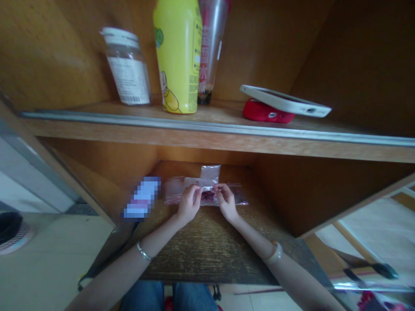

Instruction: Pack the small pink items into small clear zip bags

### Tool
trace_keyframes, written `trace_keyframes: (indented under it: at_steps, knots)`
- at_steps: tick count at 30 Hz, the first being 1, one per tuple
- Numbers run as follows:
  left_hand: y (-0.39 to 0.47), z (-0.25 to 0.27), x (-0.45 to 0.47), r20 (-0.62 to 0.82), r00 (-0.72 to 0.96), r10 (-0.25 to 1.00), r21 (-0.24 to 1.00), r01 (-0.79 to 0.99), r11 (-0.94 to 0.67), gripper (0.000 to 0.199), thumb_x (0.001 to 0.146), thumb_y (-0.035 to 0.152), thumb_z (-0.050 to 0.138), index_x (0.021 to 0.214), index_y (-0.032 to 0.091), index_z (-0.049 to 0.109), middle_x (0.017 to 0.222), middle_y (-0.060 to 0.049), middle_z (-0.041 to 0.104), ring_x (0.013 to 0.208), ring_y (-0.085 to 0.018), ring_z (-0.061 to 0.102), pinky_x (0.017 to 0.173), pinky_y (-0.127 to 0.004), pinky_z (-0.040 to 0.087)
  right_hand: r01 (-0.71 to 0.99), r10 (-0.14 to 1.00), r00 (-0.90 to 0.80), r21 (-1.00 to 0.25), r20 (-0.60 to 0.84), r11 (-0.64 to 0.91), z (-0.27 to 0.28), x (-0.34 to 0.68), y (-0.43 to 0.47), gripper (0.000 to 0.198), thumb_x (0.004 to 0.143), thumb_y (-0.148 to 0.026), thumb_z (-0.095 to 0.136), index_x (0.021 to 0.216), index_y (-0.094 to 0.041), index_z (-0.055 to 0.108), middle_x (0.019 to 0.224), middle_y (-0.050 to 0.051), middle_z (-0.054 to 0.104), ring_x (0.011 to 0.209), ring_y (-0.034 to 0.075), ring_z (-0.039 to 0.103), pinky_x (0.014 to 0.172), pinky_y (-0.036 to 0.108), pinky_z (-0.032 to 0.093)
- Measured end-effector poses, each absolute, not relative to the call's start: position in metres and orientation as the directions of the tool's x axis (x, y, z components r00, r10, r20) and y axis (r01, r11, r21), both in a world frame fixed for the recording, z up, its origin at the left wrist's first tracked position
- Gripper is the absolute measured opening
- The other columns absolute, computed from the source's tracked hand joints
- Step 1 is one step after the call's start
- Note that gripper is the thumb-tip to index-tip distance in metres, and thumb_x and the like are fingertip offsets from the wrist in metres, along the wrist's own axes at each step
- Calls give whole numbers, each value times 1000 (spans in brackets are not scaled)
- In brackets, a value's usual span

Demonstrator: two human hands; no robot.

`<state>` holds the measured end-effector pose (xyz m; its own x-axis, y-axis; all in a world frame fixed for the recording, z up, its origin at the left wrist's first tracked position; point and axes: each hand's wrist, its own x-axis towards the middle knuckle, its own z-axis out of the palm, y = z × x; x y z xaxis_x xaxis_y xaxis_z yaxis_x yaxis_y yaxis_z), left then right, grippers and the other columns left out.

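Observation:
Both my hands are at the back of the wooden desk, pinching the top edge of a small clear plastic bag [208, 197] that holds dark pink and purple bits too small to name. My left hand [189, 203] grips its left corner between thumb and finger. At the opposite corner, my right hand [227, 203] does the same. Another clear bag [174, 190] lies flat to the left, and a zip bag with dark contents [240, 195] lies to the right. Behind my fingers is a small clear bag [210, 172] lying on the others.
A phone with a blurred-out screen [142, 198] stands at the left, a cable running from it. Above my hands, a shelf edge [207, 131] crosses the view. It carries a white-lidded jar [128, 80], a yellow bottle [178, 60], a clear cup [212, 52] and a white device [285, 101] on a red case [266, 113].

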<state>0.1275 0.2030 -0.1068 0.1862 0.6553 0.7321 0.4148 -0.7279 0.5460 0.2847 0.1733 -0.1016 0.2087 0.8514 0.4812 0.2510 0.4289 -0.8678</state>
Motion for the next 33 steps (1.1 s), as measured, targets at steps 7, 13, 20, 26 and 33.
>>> trace_keyframes:
  at_steps: [7, 13, 20, 26, 33]
  knots:
    - [200, -103, 126, 747, 187, 638, 535, 400, -744, 14, 91, 23, 45, 82, 19, 55, 78, -3, 63, 76, -17, 59, 73, -28, 45, 334, 819, 199, -823, 538, 459, -104, 284, 175, 15, 89, -33, 50, 86, -20, 56, 80, 2, 59, 74, 15, 55, 66, 26, 43]
    - [202, -105, 126, 717, 179, 674, 577, 392, -717, 13, 91, 27, 45, 89, 19, 55, 82, -4, 64, 80, -17, 59, 76, -29, 46, 344, 820, 216, -827, 531, 445, -104, 285, 176, 17, 88, -35, 51, 87, -20, 58, 80, 3, 61, 73, 16, 57, 67, 27, 44]
    - [205, -108, 128, 679, 90, 729, 647, 396, -652, 16, 93, 30, 42, 92, 19, 54, 86, -5, 64, 83, -17, 61, 79, -31, 47, 423, 792, 144, -760, 593, 493, -97, 284, 173, 18, 89, -32, 50, 89, -20, 64, 85, 5, 64, 77, 17, 58, 68, 28, 45]
    - [206, -109, 128, 704, 77, 706, 628, 397, -669, 14, 92, 29, 43, 95, 20, 53, 89, -6, 64, 86, -18, 60, 81, -33, 48, 453, 768, 119, -723, 629, 522, -94, 283, 172, 16, 89, -28, 51, 88, -20, 65, 82, 4, 62, 75, 16, 57, 65, 27, 44]
    - [206, -109, 128, 702, 72, 709, 630, 403, -664, 15, 92, 30, 44, 96, 19, 53, 90, -6, 63, 86, -18, 60, 81, -32, 47, 463, 772, 111, -720, 626, 517, -98, 283, 172, 15, 88, -26, 51, 87, -19, 64, 83, 5, 61, 76, 16, 56, 66, 27, 44]
